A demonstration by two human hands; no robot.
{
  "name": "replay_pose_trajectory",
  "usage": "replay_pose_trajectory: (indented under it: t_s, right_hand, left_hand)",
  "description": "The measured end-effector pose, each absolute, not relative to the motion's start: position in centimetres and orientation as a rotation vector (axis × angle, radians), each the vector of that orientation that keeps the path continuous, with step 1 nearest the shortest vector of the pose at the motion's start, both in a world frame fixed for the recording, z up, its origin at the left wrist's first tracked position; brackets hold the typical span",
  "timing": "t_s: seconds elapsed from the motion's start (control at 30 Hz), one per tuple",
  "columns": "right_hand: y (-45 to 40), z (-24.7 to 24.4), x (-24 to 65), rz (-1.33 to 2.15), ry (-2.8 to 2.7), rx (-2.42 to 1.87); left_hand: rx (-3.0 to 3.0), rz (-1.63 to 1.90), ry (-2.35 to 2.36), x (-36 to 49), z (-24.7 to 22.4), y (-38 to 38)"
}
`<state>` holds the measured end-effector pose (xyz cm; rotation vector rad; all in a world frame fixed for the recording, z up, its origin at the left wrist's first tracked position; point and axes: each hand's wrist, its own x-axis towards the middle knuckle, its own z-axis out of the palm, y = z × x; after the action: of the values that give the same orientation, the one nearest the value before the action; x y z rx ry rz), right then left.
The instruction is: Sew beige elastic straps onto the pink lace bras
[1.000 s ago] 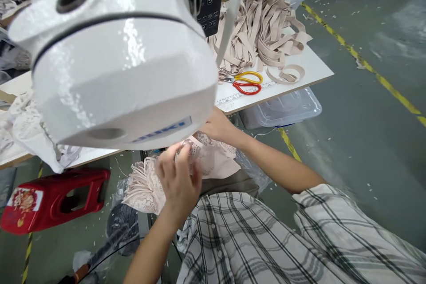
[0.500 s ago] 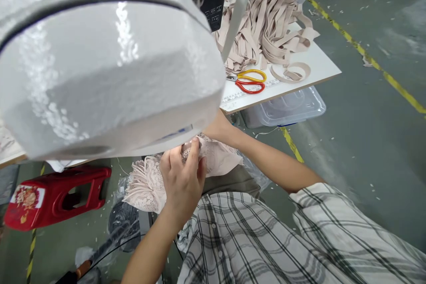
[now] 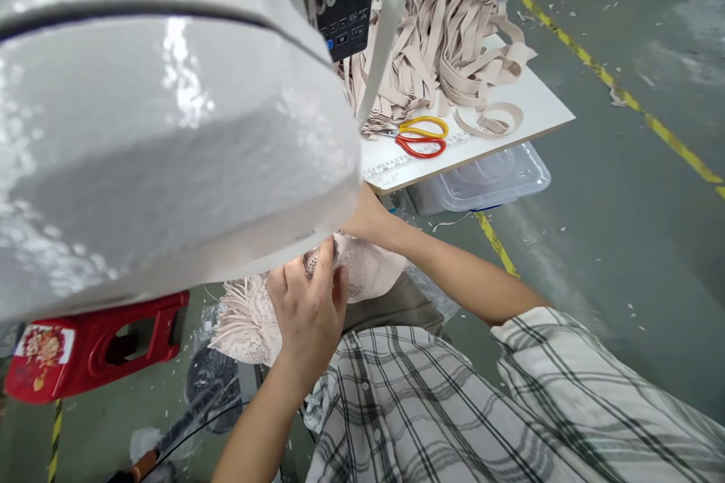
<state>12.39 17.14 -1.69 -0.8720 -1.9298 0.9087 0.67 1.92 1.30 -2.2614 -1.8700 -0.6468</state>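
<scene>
Pale pink lace fabric (image 3: 371, 272) hangs under the white sewing machine head (image 3: 186, 158) and spreads into gathered folds on the left. My left hand (image 3: 309, 309) is closed on the lace at the machine's lower edge, its fingers bent and the thumb close to the index finger. Part of its fingertips is covered by the machine head. Beyond the lace, my right hand (image 3: 365, 215) reaches in from the right. Only its back and wrist show; the fingers are hidden behind the machine head.
Scissors (image 3: 422, 137) with yellow and red handles lie on the white table (image 3: 532, 102) beside a heap of beige fabric strips (image 3: 453, 38). A control panel (image 3: 345, 4) stands behind the machine. Below are a clear plastic box (image 3: 498, 177) and a red stool (image 3: 96, 351).
The view has shifted slightly, so the machine head appears farther left and lower. Both hands stay at the lace, with only slight movement of the left hand.
</scene>
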Motion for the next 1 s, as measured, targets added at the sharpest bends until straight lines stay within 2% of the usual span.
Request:
replay_pose_trajectory:
  t_s: [0.5, 0.7, 0.83, 1.0]
  right_hand:
    - [16.2, -1.4, 12.7, 0.939, -1.777, -0.897]
    - [14.1, -3.1, 14.4, 1.125, -1.528, -0.920]
    - [12.7, -4.0, 15.4, 1.191, -1.578, -0.947]
    - [11.5, -3.9, 15.8, 1.192, -1.633, -0.899]
  left_hand:
    - [-2.236, -0.692, -1.873, 0.8, 1.1, 1.8]
    - [-2.166, -0.817, -1.858, -0.1, 0.4, 1.1]
    - [-2.121, -0.937, -1.900, -1.0, -0.1, 0.9]
    - [-2.006, -1.253, -2.243, -2.0, -0.4, 1.0]
